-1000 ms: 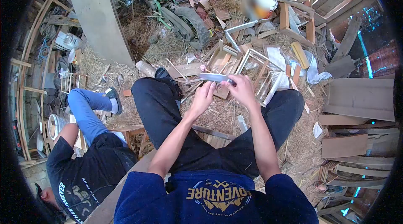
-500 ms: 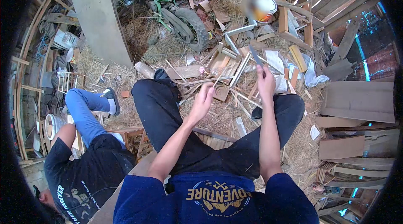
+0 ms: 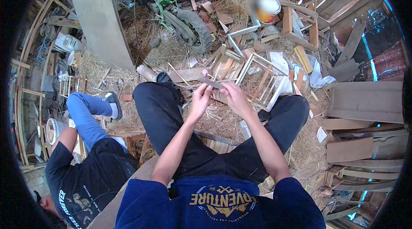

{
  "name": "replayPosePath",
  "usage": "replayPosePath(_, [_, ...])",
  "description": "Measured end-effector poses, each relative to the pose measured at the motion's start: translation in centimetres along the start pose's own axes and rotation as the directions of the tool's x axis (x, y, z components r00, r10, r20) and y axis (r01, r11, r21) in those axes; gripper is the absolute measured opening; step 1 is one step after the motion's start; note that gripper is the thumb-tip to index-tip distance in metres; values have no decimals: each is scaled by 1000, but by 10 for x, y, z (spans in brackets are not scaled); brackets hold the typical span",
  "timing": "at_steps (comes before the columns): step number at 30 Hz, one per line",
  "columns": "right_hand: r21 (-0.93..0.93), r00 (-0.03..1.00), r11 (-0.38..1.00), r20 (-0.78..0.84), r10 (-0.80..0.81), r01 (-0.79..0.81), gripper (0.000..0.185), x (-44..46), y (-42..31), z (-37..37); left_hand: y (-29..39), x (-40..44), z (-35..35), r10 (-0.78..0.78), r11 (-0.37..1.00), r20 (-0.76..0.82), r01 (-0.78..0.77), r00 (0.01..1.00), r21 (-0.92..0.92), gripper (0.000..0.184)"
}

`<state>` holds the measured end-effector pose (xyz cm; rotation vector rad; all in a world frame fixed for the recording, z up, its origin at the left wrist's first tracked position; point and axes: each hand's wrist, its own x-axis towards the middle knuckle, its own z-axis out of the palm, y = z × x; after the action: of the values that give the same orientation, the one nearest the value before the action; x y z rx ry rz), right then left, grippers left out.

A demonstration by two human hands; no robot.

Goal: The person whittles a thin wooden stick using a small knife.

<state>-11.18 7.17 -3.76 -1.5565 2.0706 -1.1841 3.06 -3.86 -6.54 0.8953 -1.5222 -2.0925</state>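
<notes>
Over the gap between my knees, my two hands are close together. My right hand (image 3: pixel 235 99) is closed round the handle of a knife, and the grey blade (image 3: pixel 212 83) points left across my left fingertips. My left hand (image 3: pixel 200 103) is closed in a pinch; the thin wooden stick seen in it earlier is now mostly hidden by the fingers and blade. Beyond the hands lie a slatted wooden rack (image 3: pixel 274 83) and a shallow wooden box (image 3: pixel 219 66) among loose sticks.
At left sits another person in a black shirt (image 3: pixel 92 173). A motorbike wheel (image 3: pixel 201 35), a paint bucket (image 3: pixel 269 9) and a wooden frame (image 3: pixel 296 35) stand at the back. Boards (image 3: pixel 365 102) are stacked at right. Straw and wood scraps cover the ground.
My right hand has moved left and down with the knife, bringing the blade across to my left hand. My left hand has shifted slightly left and down.
</notes>
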Motion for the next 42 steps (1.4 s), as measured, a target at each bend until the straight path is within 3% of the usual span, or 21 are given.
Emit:
replayPosePath(5, [12,998,1000,65,-22,21,32,3,-2,6,-3,0,5,72,996,39,-70,997,-59,38])
replayPosePath(8, [28,995,1000,98,-6,4,31,6,-8,1,0,-2,5,28,989,46,-21,999,-145,37])
replayPosePath(11, [10,997,997,16,-71,71,33,3,5,11,1,0,-1,-37,969,121,65,992,-240,37])
replayPosePath(14, [-13,994,995,47,-95,96,29,2,-1,-4,8,-5,-5,-56,956,239,121,969,-266,37])
replayPosePath(23, [-215,980,958,-6,-198,192,38,-2,7,-17,13,-4,2,-129,944,310,213,942,-252,39])
replayPosePath(26, [-274,988,950,56,-142,152,36,-2,7,-24,15,-3,8,-138,940,309,223,941,-259,39])
replayPosePath(29, [-283,997,956,-12,-82,75,30,-5,18,-28,7,4,3,-224,918,311,307,924,-251,37])
replayPosePath(31, [-205,985,969,-137,109,-136,29,-2,38,-41,26,-6,5,-202,929,353,293,913,-225,37])
replayPosePath(32, [-156,959,958,-192,208,-239,30,-1,49,-49,32,-11,6,-193,934,375,287,907,-212,37])
replayPosePath(34, [4,719,867,-558,415,-498,35,0,63,-62,21,-25,10,-171,949,442,268,880,-167,38])
replayPosePath(35, [-22,717,853,-553,424,-521,38,1,67,-70,16,-28,13,-160,956,476,255,865,-142,39])
replayPosePath(37, [-78,711,818,-545,444,-570,43,2,64,-83,24,-24,13,-142,983,335,172,932,-64,40])
replayPosePath(38, [-158,754,866,-580,307,-475,43,0,70,-73,24,-16,9,-114,989,271,135,956,-61,40])
replayPosePath(41, [-159,901,902,-247,357,-401,39,-5,32,-59,30,-3,4,-84,986,191,109,978,-127,42])
replayPosePath(42, [-156,928,927,-213,306,-341,38,-6,30,-48,27,0,-1,-86,986,194,111,977,-123,43])
